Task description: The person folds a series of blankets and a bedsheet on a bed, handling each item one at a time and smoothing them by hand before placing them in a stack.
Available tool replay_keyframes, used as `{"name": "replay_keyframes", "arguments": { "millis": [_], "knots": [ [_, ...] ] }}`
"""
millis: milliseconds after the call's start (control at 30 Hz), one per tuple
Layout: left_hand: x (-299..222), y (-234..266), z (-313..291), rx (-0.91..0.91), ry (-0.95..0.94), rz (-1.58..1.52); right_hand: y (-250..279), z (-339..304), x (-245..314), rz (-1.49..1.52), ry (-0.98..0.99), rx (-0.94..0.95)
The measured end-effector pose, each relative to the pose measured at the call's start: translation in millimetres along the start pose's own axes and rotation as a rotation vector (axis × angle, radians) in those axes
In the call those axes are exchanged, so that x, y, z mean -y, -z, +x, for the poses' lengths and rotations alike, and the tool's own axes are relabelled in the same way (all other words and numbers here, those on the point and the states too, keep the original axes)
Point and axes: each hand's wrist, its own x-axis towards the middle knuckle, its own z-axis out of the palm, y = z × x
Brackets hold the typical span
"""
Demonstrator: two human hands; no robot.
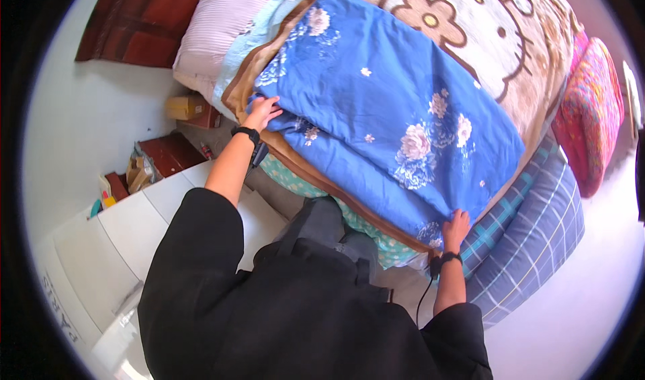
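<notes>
- The blue floral quilt (376,104) is laid over the beige blanket (554,37), with its near edge folded and wrinkled between the hands.
- The left forearm is extended forward, with the left hand (264,113) set at the quilt's near-left corner; its fingers are partly bent against the fabric, and whether cloth is pinched cannot be told.
- The right forearm is held closer to the body, with the right hand (455,229) at the near-right corner; its fingers are drawn together on gathered cloth.
- Black bands are worn on both wrists; a thin dark cable (422,303) is seen below the right one.
- Dark capital lettering is noted on a white surface (84,306) at lower left.
- A cartoon cat's face is figured on the blanket.
</notes>
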Motion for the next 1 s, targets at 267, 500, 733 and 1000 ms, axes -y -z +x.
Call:
{"name": "replay_keyframes", "arguments": {
  "millis": [267,500,733,1000],
  "knots": [
    [18,-44,-1,0.099,0.096,-0.117,-74,-4,-88,0.197,-0.419,0.148],
    [9,-40,-31,0.078,-0.029,-0.162,24,-15,-101,-0.086,-0.107,-0.336],
    [42,-23,-27,-0.294,-0.025,-0.051,-14,-76,-126,-0.098,-0.072,0.294],
    [46,12,-20,-0.549,-0.223,-0.056,-36,-41,17,0.301,-0.036,0.273]
  ]
}}
